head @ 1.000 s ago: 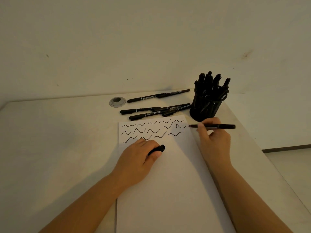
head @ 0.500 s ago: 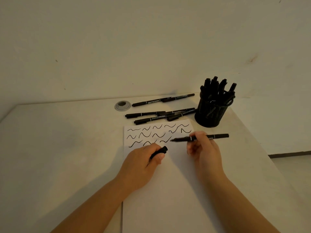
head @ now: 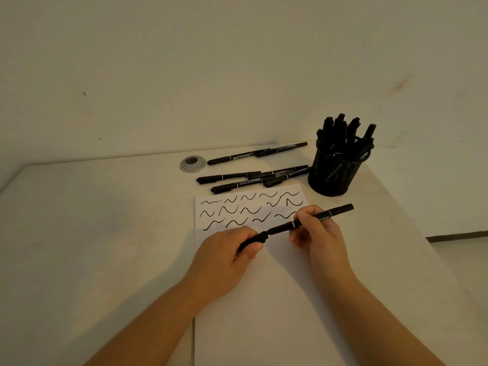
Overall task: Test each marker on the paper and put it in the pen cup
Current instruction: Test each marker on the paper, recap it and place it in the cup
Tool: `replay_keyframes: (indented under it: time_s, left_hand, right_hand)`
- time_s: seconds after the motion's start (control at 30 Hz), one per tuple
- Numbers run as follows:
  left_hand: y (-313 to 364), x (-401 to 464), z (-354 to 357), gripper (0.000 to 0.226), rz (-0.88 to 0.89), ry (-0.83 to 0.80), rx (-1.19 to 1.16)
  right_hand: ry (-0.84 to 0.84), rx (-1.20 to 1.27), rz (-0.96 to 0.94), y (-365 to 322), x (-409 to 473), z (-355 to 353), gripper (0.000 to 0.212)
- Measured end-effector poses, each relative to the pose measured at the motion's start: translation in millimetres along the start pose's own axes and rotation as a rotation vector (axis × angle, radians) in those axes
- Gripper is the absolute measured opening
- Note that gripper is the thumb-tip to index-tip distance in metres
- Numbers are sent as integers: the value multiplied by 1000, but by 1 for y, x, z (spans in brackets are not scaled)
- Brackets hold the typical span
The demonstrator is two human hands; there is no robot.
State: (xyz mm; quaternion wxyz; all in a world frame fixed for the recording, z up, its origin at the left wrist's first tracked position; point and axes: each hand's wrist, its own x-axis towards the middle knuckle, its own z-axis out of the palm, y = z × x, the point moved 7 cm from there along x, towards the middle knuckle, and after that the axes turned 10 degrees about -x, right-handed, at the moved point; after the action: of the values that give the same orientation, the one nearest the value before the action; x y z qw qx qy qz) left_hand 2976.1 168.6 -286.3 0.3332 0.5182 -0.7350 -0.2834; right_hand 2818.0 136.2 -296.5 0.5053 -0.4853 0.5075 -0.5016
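Light, stiff, slick marker (head: 311,220) pinched mid-barrel by right hand (head: 318,233), cap (head: 253,241) gripped in left hand (head: 227,256) at 8 o'clock; best held mid-barrel.

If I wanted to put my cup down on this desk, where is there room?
Bare desk lies left of the paper, in front of the round grommet. It is crowded between the loose markers, the pen cup and both hands, left hand and right hand.

I saw the paper (head: 264,299) lying on the table (head: 92,233), loose markers (head: 253,178) just behind it, the pen cup (head: 336,173) to their right holding more markers.
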Motion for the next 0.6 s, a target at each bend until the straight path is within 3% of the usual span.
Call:
replay_keyframes:
  time_s: [0.33, 0.6]
  left_hand:
    - [2, 0, -3, 22, 16, 11, 13]
    - [2, -3, -9, 31, 34, 46, -139]
  right_hand:
    - [-283, -153, -88, -11, -10, 24, 11]
    - [-306, -66, -112, -10, -17, 32, 14]
